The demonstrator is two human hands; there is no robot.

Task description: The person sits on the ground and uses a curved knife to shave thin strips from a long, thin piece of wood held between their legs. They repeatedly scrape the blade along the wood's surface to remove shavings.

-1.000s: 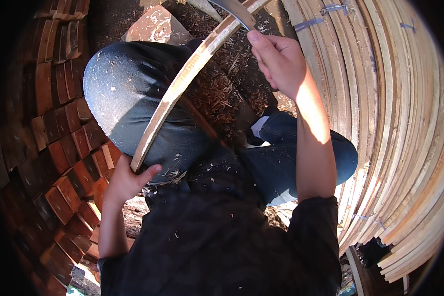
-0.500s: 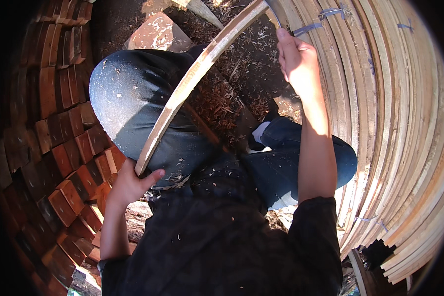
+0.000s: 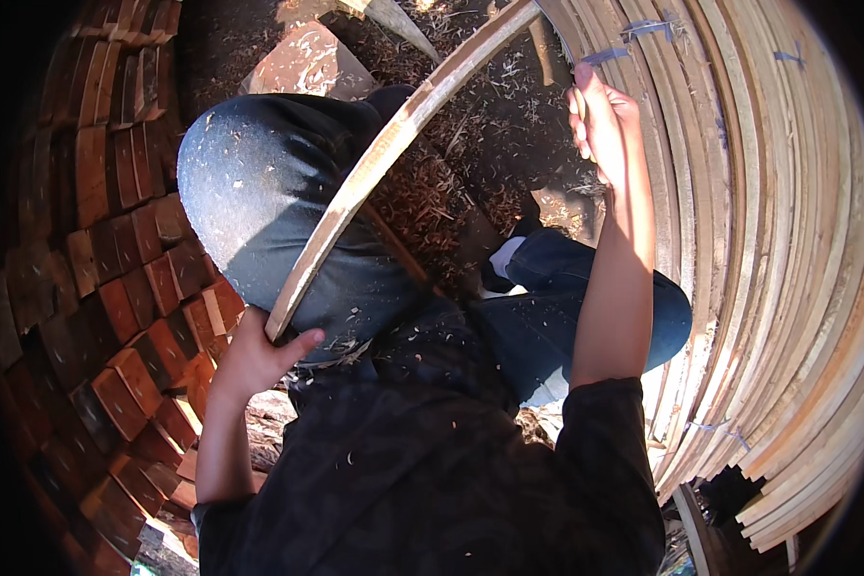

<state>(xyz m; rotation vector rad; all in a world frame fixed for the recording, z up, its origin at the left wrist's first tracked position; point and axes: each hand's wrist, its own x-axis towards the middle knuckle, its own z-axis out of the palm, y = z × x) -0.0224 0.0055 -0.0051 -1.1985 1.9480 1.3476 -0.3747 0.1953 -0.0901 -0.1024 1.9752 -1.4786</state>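
A long, pale wooden strip (image 3: 355, 182) slants over my left thigh, from near my hip up past the top edge of the view. Its near end sits in my left hand (image 3: 264, 355), fingers wrapped round it and thumb sticking out to the right. My right hand (image 3: 605, 125) is raised beyond my right knee, closed round what looks like the pale handle of a bladed tool (image 3: 560, 33). A thin, greyish edge runs up from that fist toward the strip's far end; most of the tool is hidden or hard to make out.
Stacked reddish-brown wood blocks (image 3: 125, 384) rise on the left. A tall bundle of long pale strips (image 3: 758, 240), tied with bluish bands, stands close on the right. Shavings (image 3: 432, 192) cover the dark ground, where a flat wooden block (image 3: 307, 62) lies.
My right hand has shifted to the right and slightly nearer, with the tool in it. The strip's far end has moved slightly right; my left hand has barely moved.
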